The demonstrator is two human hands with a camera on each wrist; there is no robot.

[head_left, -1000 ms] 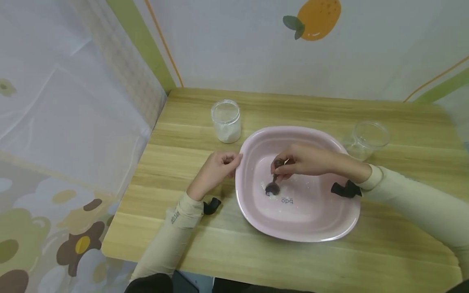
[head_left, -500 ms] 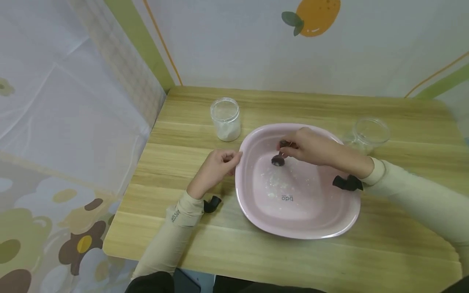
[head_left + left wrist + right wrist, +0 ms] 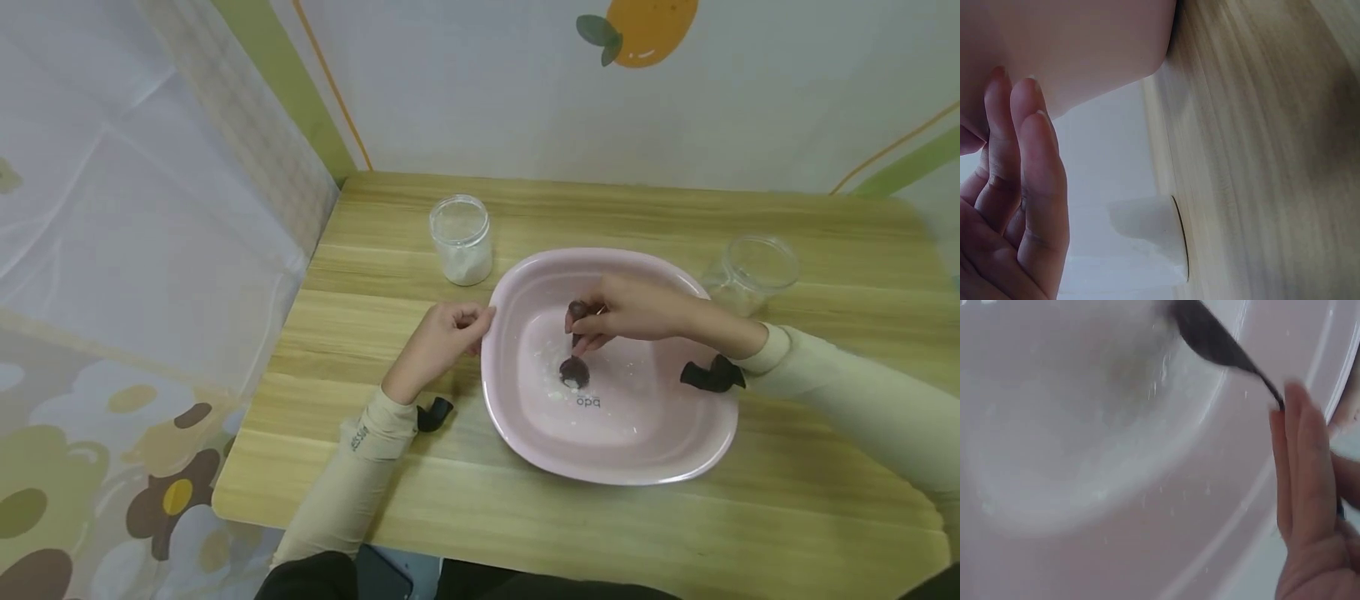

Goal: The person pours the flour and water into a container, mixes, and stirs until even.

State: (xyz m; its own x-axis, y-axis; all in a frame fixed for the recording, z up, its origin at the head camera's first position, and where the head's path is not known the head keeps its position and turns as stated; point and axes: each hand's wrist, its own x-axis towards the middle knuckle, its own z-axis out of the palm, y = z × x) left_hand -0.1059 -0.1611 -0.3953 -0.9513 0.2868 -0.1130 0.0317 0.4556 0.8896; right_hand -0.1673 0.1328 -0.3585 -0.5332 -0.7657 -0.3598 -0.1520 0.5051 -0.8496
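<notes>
A pink basin (image 3: 675, 450) stands on the table, with water drops and whitish residue across its bottom. My left hand (image 3: 442, 346) pinches the basin's left rim, thumb on top; in the left wrist view its fingers (image 3: 1044, 181) lie against the outer wall. Over the basin, my right hand (image 3: 630, 308) holds a dark spoon (image 3: 574, 372) by its handle. The spoon's bowl is low, just above the lettering on the bottom; whether it touches is unclear. In the right wrist view the spoon (image 3: 1213, 337) extends from the fingertips, partly blurred.
Behind the left hand stands a clear jar (image 3: 461, 242) partly filled with white powder. Another clear jar (image 3: 753, 271) is at the basin's right, partly behind the right arm. The wooden table (image 3: 300, 467) meets a printed curtain on the left and a wall behind.
My right hand took the spoon toward the back of the basin, then brought it forward again to the middle. My left hand stays on the rim.
</notes>
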